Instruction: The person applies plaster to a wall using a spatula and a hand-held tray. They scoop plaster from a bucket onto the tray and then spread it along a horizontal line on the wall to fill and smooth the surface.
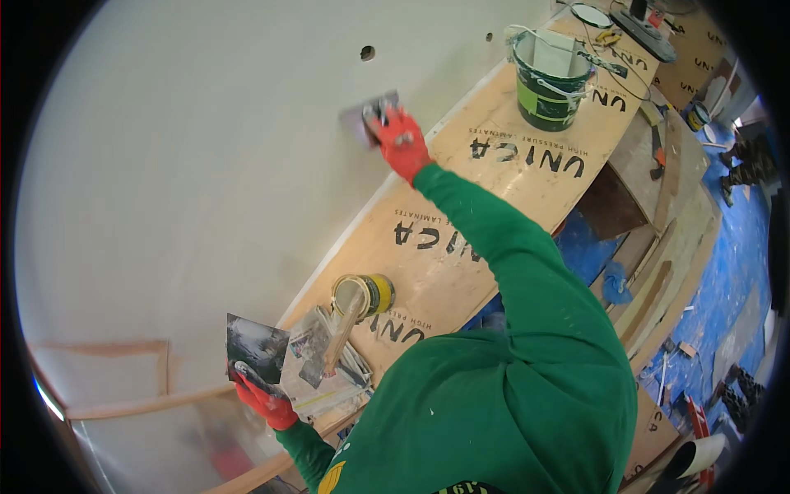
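My right hand, in a red glove, is closed on a wide flat-bladed filling knife. Its blade is at the pale wall, below a round hole; the blade is slightly blurred, so I cannot tell how firmly it touches. At the lower left, my left hand, also red-gloved, grips a broad, dark, roughly square plate-like blade. Its shiny face is turned up and smeared; the fingers partly hide the grip. Beside it, a wooden-handled scraper rests on folded newspapers.
A yellow-labelled tin stands on the long board along the wall. Farther up, a green bucket holds a pale slab and a stirring tool. A power tool with a cable lies beyond. Blue sheeting covers the floor at right.
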Tool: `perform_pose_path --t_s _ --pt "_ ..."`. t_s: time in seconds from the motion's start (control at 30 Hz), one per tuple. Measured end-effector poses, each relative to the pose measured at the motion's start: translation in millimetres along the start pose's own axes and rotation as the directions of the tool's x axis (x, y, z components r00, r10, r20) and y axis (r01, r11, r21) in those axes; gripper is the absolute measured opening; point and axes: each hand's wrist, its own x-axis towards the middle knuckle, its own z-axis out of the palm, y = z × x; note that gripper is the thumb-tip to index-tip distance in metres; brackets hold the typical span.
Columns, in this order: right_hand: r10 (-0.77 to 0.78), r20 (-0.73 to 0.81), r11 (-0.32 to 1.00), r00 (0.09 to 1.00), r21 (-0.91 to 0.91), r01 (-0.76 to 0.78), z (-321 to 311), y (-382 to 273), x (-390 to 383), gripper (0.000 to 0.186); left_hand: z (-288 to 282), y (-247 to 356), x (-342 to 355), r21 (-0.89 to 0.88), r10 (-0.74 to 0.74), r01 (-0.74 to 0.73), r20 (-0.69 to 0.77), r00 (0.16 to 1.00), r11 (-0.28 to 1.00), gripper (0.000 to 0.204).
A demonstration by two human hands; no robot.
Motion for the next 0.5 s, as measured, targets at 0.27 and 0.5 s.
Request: perform_pose_path --t_s 0.27,0.5 --pt "0.626 0.019 0.672 0.78 0.495 -0.551 -29 36 45 0.039 6 27 27 -0.172 0.026 -0.025 0.003 1.0 0.985 0.04" --pt "0.48 -0.178 0.833 0.859 0.399 -0.383 -13 -47 53 0.031 -3 16 10 -0.04 0.161 -0.161 -0.02 0.987 0.986 0.042"
